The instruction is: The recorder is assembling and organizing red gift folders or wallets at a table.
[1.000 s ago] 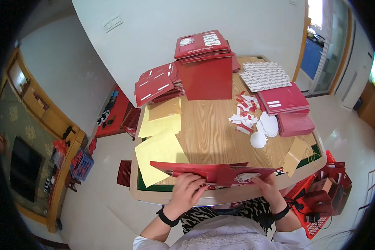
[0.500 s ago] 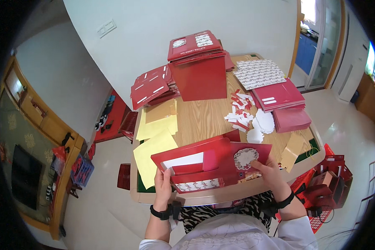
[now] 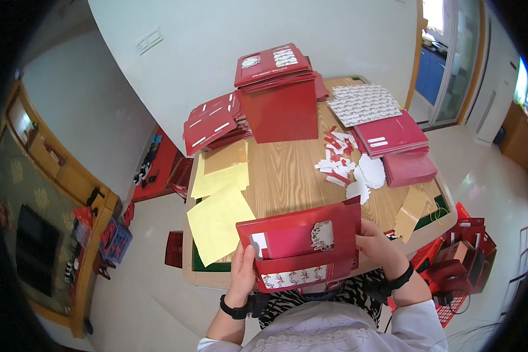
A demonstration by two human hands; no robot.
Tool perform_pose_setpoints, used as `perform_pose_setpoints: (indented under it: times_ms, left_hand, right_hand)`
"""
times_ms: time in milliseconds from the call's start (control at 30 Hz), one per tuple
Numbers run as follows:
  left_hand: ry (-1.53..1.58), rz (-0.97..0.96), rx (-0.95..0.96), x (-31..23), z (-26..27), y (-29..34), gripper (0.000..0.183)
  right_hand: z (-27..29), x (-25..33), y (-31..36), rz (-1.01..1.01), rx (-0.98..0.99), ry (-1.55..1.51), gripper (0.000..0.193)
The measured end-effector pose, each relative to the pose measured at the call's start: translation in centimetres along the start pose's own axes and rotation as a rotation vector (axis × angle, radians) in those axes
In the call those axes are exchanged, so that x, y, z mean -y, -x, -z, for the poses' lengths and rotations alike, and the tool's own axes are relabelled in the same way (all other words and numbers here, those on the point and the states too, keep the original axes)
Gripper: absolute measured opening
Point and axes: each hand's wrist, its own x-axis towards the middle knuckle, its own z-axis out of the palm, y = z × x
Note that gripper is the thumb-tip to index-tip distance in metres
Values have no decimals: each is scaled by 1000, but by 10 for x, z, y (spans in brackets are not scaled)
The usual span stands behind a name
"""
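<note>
A red cardboard folder (image 3: 302,263) with cut-out windows is held up over the table's near edge. White card, pink card and a white lacy round pattern (image 3: 322,236) show in its upper opening; a patterned strip (image 3: 293,276) shows in its lower window. My left hand (image 3: 242,270) is closed on its left edge, thumb in front. My right hand (image 3: 376,242) grips the right edge, its fingers partly hidden behind the card. A yellow sheet (image 3: 220,226) lies close to my left hand.
Behind stands a red box (image 3: 280,114) topped with a pile of red folders (image 3: 271,63). Stacks of red cards (image 3: 211,123) lie left, more red stacks (image 3: 396,134) right under patterned sheets (image 3: 364,104). White and red scraps (image 3: 337,155) and white rounds (image 3: 371,171) lie mid-right.
The right-hand piece with the lacy round has moved left into the folder, so the two now overlap as one. Both hands are closer together, and the folder has shifted slightly nearer.
</note>
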Motion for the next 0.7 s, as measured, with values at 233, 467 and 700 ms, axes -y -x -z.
perform_pose_setpoints:
  times_ms: [233,467,700]
  left_hand:
    - [-20,-1,-122,-6,-7,4,36]
    - [96,70,-164,8,-3,9,46]
    - [145,50,-131,14,2,8,52]
  right_hand:
    - [2,-2,1,-41,-116,-38,30]
    - [-2,-7,5,147,-34,-18,31]
    - [2,-5,4,143,23,1,32]
